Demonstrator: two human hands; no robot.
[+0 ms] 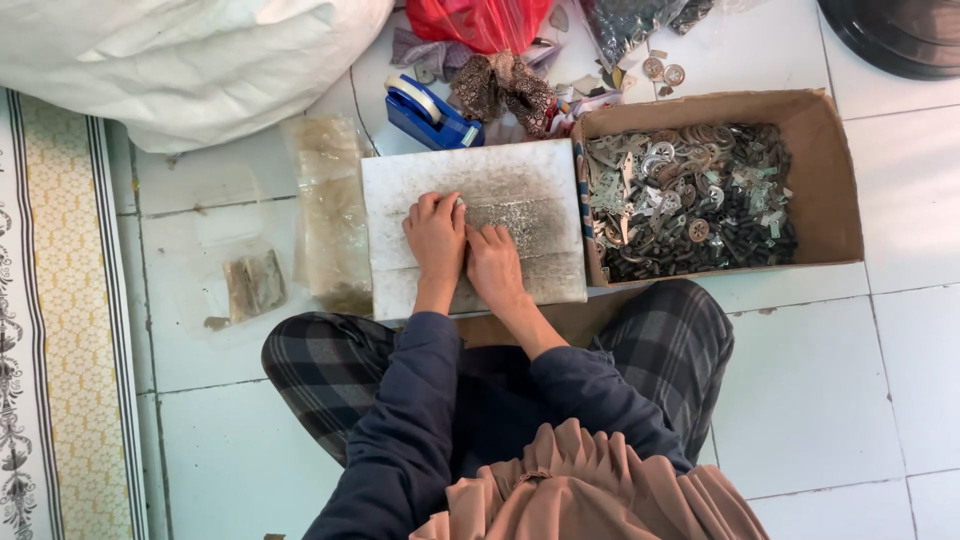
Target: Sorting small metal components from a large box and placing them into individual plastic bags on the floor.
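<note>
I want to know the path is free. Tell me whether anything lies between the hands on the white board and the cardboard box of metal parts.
Nothing visible does. The left hand and right hand rest on the white board, and the cardboard box sits directly against the board's right edge, its near wall the only thing to cross.

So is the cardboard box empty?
No, the cardboard box is full of small metal parts.

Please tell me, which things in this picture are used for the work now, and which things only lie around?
In use:
left hand and right hand, both pressing on the white board
small metal pieces on the board
cardboard box of metal parts, beside the board

Lying about:
blue tape dispenser
red plastic bag
white sack
clear plastic bags
</note>
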